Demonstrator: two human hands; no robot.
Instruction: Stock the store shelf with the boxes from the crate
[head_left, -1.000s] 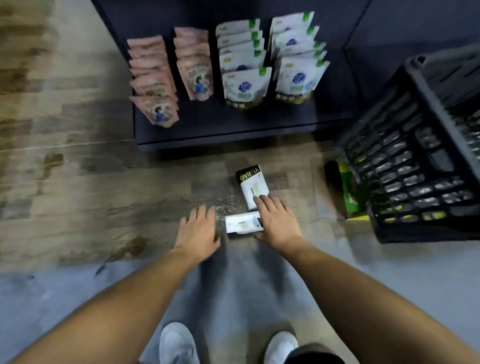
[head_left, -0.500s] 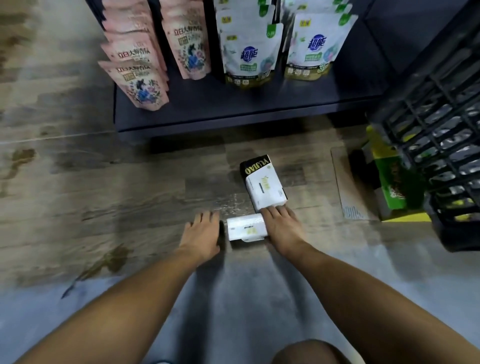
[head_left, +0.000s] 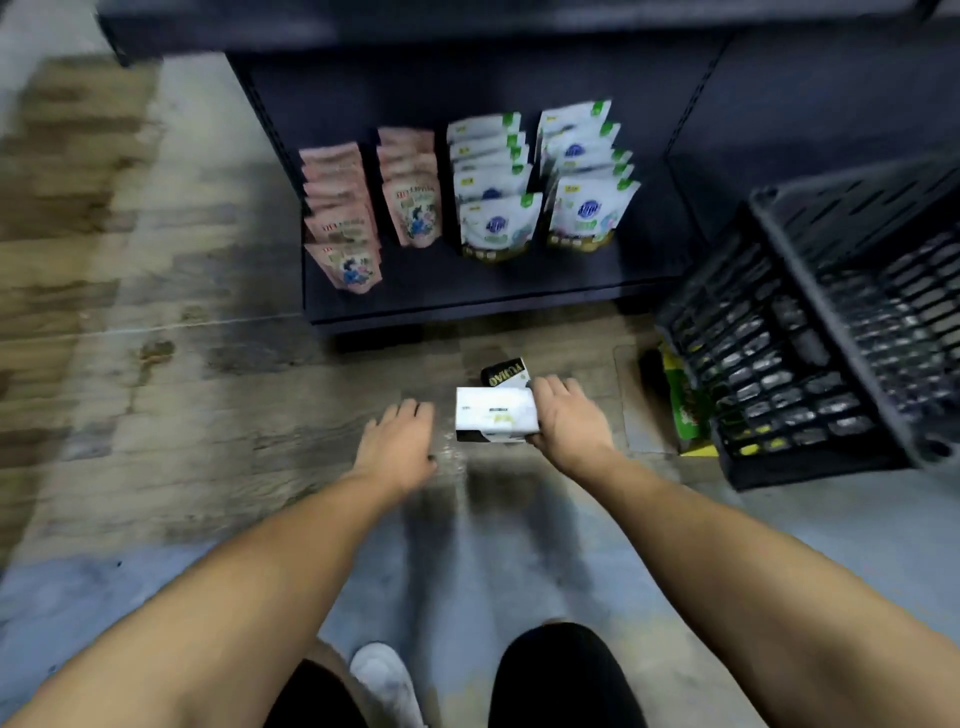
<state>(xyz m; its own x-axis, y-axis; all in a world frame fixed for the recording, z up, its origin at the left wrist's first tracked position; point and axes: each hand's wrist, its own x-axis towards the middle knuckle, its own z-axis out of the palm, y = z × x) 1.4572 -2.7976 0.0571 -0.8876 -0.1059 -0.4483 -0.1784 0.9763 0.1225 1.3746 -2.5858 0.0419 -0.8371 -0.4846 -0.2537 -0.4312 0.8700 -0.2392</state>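
My right hand (head_left: 569, 418) grips a white box (head_left: 493, 413) by its right end and holds it just above the floor. Behind it a second box with a black end marked in yellow letters (head_left: 504, 373) lies on the floor, mostly hidden by the held box. My left hand (head_left: 397, 447) hovers open to the left of the held box, fingers relaxed, holding nothing. The black plastic crate (head_left: 810, 332) stands tilted at the right. The dark bottom shelf (head_left: 467, 296) lies ahead.
Rows of pink pouches (head_left: 345, 234) and white-green pouches (head_left: 535, 197) stand on the shelf; its right bay (head_left: 779, 104) is bare. Green-yellow packaging (head_left: 685, 410) lies beside the crate. My knees and a white shoe (head_left: 384, 680) are at the bottom.
My right hand has taken hold of the near white box and lifted it off the floor. My left hand came off that box's left end. The view pulled back and up.
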